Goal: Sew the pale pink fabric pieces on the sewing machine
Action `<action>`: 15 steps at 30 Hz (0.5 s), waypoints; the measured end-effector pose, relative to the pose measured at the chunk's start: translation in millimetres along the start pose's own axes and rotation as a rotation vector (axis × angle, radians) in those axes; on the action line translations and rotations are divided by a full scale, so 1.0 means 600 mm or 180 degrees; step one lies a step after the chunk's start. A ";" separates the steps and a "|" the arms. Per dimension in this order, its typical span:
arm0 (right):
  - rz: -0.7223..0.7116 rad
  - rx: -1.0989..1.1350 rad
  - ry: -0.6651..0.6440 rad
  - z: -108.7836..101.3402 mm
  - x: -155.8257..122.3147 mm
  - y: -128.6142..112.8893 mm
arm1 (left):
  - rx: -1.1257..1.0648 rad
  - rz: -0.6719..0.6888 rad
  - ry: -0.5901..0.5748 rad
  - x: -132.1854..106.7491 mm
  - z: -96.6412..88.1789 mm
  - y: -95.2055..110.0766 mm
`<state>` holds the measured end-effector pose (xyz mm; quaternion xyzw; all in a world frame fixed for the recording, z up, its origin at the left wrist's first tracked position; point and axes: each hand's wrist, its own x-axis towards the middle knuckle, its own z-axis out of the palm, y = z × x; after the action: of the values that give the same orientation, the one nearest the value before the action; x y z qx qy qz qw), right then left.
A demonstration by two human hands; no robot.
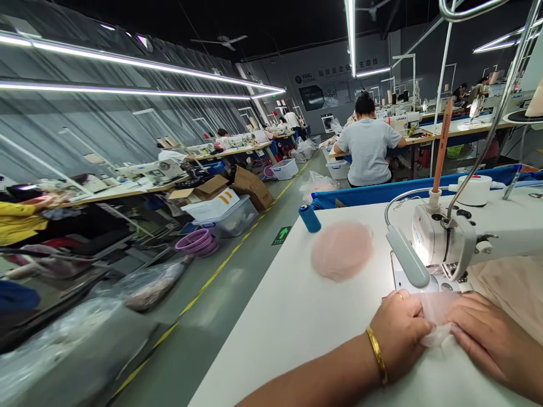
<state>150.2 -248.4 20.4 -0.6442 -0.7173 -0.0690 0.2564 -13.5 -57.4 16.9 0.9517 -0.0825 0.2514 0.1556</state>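
My left hand (403, 328), with a gold bracelet on its wrist, is closed on a piece of thin sheer pale fabric (439, 311). On the other side, my right hand (483, 330) grips the same fabric, its fingers bent around the edge. Both hands are just in front of the needle area of a white sewing machine (436, 232). The machine's grey lamp (407, 257) lights the spot, and the fabric's far edge reaches toward the presser foot. A round piece of pinkish sheer fabric (341, 251) lies flat on the white table (271, 339).
A blue thread cone (309, 219) stands at the table's far left corner. Beige cloth (513, 288) lies to the right. A pencil (442, 144) sticks up from the machine. Across the aisle are a purple basket (196, 243) and plastic bins. A co-worker (365, 141) sits ahead.
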 end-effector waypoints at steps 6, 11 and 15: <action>0.0100 -0.0102 0.0120 0.016 -0.005 0.014 | 0.0182 -0.0011 -0.0219 0.013 -0.001 -0.012; 0.0314 -0.0257 0.0155 0.023 -0.009 0.019 | 0.0206 -0.0134 -0.0230 0.017 -0.002 -0.021; 0.0376 -0.0220 -0.0004 0.018 -0.001 0.020 | -0.0001 -0.0197 -0.0159 0.019 0.001 -0.030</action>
<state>158.7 -242.3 8.4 -0.6939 -0.6754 -0.0781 0.2372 0.8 -41.7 17.3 0.9598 -0.0569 0.2226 0.1613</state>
